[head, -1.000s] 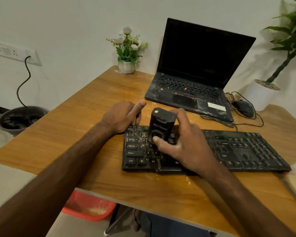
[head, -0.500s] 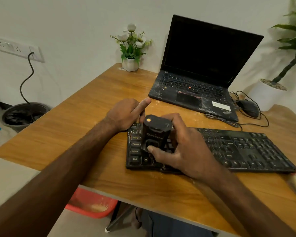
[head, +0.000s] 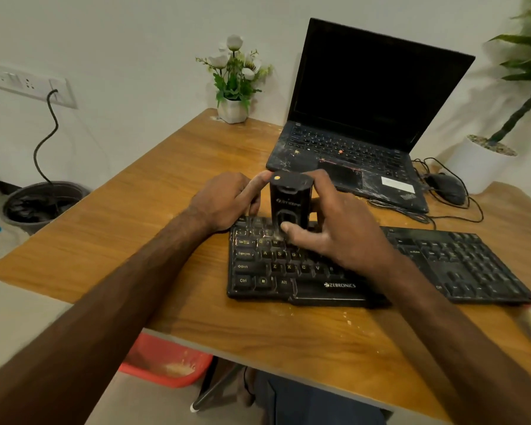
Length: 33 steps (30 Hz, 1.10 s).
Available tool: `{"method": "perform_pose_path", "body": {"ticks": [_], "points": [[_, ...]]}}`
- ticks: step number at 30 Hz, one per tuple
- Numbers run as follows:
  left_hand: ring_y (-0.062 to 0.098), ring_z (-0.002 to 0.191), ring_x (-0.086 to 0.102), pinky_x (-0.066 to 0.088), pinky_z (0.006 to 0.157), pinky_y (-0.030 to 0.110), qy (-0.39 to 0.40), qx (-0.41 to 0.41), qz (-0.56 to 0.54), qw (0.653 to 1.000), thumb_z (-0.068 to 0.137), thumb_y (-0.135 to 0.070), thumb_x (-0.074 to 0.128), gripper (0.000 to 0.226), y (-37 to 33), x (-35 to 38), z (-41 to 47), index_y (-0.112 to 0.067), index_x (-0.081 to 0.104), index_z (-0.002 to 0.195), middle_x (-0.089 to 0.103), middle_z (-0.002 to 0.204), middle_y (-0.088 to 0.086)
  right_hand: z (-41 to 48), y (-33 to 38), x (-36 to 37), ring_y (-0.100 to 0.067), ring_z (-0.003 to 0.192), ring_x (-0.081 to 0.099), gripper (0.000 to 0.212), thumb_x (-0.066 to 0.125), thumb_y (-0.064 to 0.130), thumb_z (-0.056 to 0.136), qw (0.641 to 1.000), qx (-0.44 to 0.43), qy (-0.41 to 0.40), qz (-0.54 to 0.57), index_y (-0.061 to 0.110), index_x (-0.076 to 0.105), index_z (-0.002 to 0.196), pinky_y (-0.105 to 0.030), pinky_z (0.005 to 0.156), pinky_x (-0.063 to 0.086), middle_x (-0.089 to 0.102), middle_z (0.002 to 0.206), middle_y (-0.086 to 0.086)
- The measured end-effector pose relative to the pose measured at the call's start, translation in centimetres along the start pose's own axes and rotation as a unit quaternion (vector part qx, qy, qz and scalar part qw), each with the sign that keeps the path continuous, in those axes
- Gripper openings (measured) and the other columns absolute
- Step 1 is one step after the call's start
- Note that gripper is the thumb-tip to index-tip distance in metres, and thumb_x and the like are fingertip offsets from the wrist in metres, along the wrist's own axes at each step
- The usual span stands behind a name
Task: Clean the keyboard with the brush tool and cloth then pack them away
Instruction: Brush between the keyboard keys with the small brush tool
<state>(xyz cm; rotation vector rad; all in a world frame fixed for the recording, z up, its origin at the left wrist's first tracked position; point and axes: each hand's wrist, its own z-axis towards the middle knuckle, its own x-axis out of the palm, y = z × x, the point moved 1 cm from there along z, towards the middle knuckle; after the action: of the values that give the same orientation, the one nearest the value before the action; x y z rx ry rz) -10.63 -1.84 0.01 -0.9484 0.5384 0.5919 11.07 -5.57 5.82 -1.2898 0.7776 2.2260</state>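
Holding: your right hand (head: 341,237) grasps the black brush tool (head: 290,199), with the thumb on its front face and the fingers wrapped behind it.
Brush tool: it stands upright on the top left rows of the keyboard (head: 442,265), its lower end down among the keys above the letters.
Left hand: your left hand (head: 224,200) sits at the keyboard's far left corner, one finger stretched up to the tool's top corner. The other fingers bend down out of sight, so you cannot tell whether they clasp the edge or only press on it.
Keyboard: it lies flat near the front edge of the table (head: 135,216), and its left keys look dusty.
Crumbs: pale crumbs (head: 347,322) lie on the wood just in front of the keyboard.
Behind: an open laptop (head: 365,102) with a dark screen, a mouse (head: 446,187) just right of it, and a pot of white flowers (head: 233,110) at the far corner.
Below: a red tub (head: 166,360) shows under the table's near edge.
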Motion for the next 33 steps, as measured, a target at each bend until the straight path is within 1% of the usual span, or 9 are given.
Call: {"method": "perform_pose_path", "body": {"ticks": [2, 7, 12, 17, 22, 25, 27, 30, 33], "points": [[0.005, 0.039, 0.046, 0.031, 0.053, 0.014, 0.0, -0.004, 0.007, 1.0, 0.098, -0.064, 0.017, 0.075, 0.0, 0.1, -0.1, -0.023, 0.052, 0.046, 0.048, 0.04, -0.012, 0.2, -0.2, 0.2, -0.003, 0.063, 0.062, 0.067, 0.067, 0.05, 0.086, 1.0, 0.016, -0.012, 0.007, 0.019, 0.034, 0.137, -0.03, 0.058, 0.056, 0.073, 0.102, -0.002], [0.007, 0.038, 0.041, 0.03, 0.047, 0.014, -0.002, -0.004, -0.006, 1.0, 0.105, -0.051, 0.031, 0.067, 0.3, 0.0, 0.1, -0.027, 0.045, 0.044, 0.046, 0.043, -0.006, -1.5, 1.4, 0.6, -0.013, 0.077, 0.072, 0.063, 0.063, 0.055, 0.083, 0.993, -0.011, 0.034, 0.116, 0.032, 0.031, 0.133, -0.035, 0.061, 0.06, 0.073, 0.103, 0.003], [0.007, 0.042, 0.05, 0.032, 0.052, 0.014, 0.002, 0.0, 0.015, 1.0, 0.099, -0.064, 0.019, 0.073, 0.0, -0.1, -0.1, -0.023, 0.055, 0.05, 0.054, 0.046, -0.006, -0.3, 0.4, 0.4, -0.012, 0.07, 0.069, 0.067, 0.061, 0.057, 0.086, 1.0, -0.001, -0.021, 0.016, 0.027, 0.028, 0.136, -0.034, 0.055, 0.058, 0.074, 0.1, 0.0], [0.004, 0.036, 0.041, 0.028, 0.047, 0.014, -0.007, -0.012, 0.01, 1.0, 0.105, -0.052, 0.033, 0.068, 0.0, 0.0, 0.0, -0.027, 0.04, 0.042, 0.043, 0.037, -0.012, -1.6, 1.5, 0.9, -0.007, 0.068, 0.069, 0.059, 0.062, 0.053, 0.086, 0.996, -0.027, 0.002, 0.081, 0.032, 0.031, 0.132, -0.023, 0.054, 0.057, 0.073, 0.1, 0.004], [0.007, 0.045, 0.051, 0.037, 0.059, 0.025, 0.007, -0.003, 0.026, 1.0, 0.096, -0.069, 0.015, 0.081, 0.0, -0.1, 0.0, -0.019, 0.061, 0.052, 0.051, 0.045, -0.006, -1.1, -0.2, 0.4, 0.001, 0.06, 0.061, 0.062, 0.065, 0.051, 0.087, 0.998, 0.022, -0.047, 0.031, 0.026, 0.031, 0.133, -0.023, 0.05, 0.054, 0.074, 0.101, -0.001], [0.005, 0.043, 0.047, 0.029, 0.054, 0.015, 0.0, -0.001, 0.029, 1.0, 0.1, -0.066, 0.022, 0.074, 0.0, 0.0, -0.1, -0.024, 0.049, 0.045, 0.045, 0.043, -0.006, -2.1, 1.1, 0.9, -0.007, 0.071, 0.07, 0.062, 0.065, 0.05, 0.086, 0.993, 0.011, -0.007, 0.121, 0.027, 0.033, 0.134, -0.027, 0.056, 0.059, 0.073, 0.104, 0.0], [0.006, 0.041, 0.044, 0.027, 0.05, 0.014, -0.002, 0.004, 0.028, 1.0, 0.102, -0.061, 0.026, 0.07, 0.0, 0.1, 0.0, -0.027, 0.042, 0.043, 0.042, 0.043, -0.007, -2.4, 1.6, 1.0, -0.008, 0.069, 0.07, 0.061, 0.06, 0.055, 0.086, 0.996, -0.024, 0.002, 0.091, 0.03, 0.032, 0.133, -0.027, 0.054, 0.058, 0.073, 0.098, 0.003], [0.007, 0.043, 0.049, 0.034, 0.057, 0.021, 0.009, 0.001, 0.029, 1.0, 0.098, -0.068, 0.017, 0.078, -0.1, -0.1, 0.0, -0.021, 0.057, 0.05, 0.05, 0.045, -0.004, -1.3, 0.4, 0.4, -0.008, 0.061, 0.066, 0.062, 0.057, 0.056, 0.086, 0.999, 0.001, -0.036, 0.012, 0.028, 0.028, 0.133, -0.027, 0.05, 0.057, 0.074, 0.094, -0.001], [0.006, 0.043, 0.049, 0.035, 0.057, 0.022, 0.01, -0.002, 0.027, 1.0, 0.096, -0.07, 0.016, 0.08, -0.1, 0.0, -0.1, -0.02, 0.058, 0.05, 0.051, 0.045, -0.004, -1.1, 0.3, 0.5, -0.009, 0.061, 0.066, 0.062, 0.058, 0.055, 0.085, 0.999, 0.013, -0.024, 0.036, 0.029, 0.028, 0.133, -0.029, 0.05, 0.057, 0.073, 0.096, -0.002]]}}
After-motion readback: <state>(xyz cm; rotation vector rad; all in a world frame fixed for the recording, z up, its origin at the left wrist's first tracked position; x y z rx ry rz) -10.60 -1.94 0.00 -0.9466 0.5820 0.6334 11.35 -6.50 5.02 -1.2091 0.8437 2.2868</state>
